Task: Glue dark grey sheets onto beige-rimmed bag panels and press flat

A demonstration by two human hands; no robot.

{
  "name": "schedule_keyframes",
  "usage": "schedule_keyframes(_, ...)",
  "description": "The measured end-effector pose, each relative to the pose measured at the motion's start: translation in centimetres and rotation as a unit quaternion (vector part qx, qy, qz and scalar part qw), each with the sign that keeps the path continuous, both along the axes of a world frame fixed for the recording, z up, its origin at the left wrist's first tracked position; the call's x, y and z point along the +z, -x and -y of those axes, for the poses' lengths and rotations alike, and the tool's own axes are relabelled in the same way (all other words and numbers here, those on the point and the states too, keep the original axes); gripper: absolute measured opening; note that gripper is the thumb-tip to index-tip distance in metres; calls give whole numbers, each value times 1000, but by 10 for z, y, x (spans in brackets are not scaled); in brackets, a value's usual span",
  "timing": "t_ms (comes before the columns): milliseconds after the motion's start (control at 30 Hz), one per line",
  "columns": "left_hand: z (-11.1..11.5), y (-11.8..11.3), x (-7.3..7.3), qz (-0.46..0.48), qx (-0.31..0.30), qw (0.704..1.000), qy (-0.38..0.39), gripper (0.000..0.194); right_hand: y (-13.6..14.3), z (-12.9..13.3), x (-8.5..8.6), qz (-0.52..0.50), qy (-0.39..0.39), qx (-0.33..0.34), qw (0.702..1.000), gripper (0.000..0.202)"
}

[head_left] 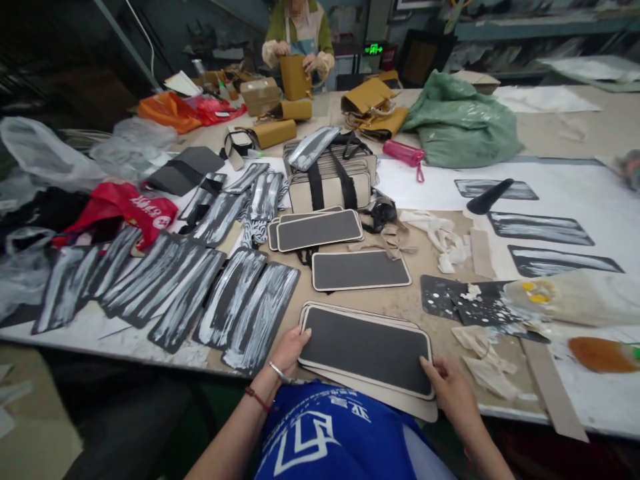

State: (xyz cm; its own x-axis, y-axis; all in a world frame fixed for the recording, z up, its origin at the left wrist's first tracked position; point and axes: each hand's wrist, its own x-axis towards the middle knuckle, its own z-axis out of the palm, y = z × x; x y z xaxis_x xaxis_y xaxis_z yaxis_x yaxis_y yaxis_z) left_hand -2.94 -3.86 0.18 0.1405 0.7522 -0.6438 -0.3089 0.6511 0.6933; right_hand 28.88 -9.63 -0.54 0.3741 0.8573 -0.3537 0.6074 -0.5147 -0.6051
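A dark rectangular panel with a beige border (367, 347) lies on top of a small stack of similar pieces at the table's front edge. My left hand (290, 348) grips its left end, thumb on the upper face. At the right end, my right hand (447, 383) pinches the corner with the thumb on top; the fingers beneath are partly hidden. Just beyond lies another bordered panel (361, 270), and behind it a short overlapping pile of bordered panels (320, 230). Several dark pieces smeared with white (263, 320) spread to the left.
A strapped bundle of panels (330, 190) stands mid-table. On the right are a white-spattered board (440, 297), a plastic bottle of amber liquid (603, 355) and a dark cone-shaped tool (490, 197). A green bag (463, 123) sits farther back. Across the table a person (300, 40) handles a mustard-coloured bag.
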Motion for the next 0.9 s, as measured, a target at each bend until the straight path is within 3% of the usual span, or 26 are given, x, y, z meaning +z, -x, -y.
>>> schedule_keyframes(200,-1,2,3,28,-10,999,13,47,8,-4,0,33,-27,34,999,34)
schedule_keyframes(433,2,-1,-2,20,40,999,18,51,20,0,-13,109,-64,-8,992,34)
schedule_keyframes(700,2,-2,12,59,66,996,30,47,25,-6,-3,153,-109,-15,982,35)
schedule_keyframes(900,-2,-3,13,40,57,997,43,40,26,-12,-10,152,-94,-7,984,35)
